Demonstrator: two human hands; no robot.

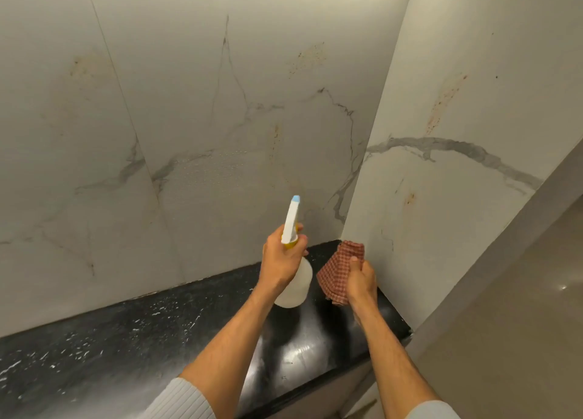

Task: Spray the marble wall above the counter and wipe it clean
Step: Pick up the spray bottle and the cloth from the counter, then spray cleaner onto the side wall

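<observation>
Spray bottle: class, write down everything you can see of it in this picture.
The spray bottle has a translucent whitish plastic body, a yellow collar, a white trigger head and a pale blue nozzle tip. The left hand holds it by the neck, fingers wrapped round, above the black counter. It tilts forward, with the nozzle aimed at the marble wall, where fine droplets already sit.

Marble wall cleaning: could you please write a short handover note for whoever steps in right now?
Left hand: gripping the spray bottle, nozzle aimed at the back marble wall.
Right hand: holding the checked cloth bunched above the black counter, near the corner.
Done: a patch of spray droplets sits on the back wall.
Left: brownish stains show on the back wall and the side wall; spray further, then wipe.
</observation>
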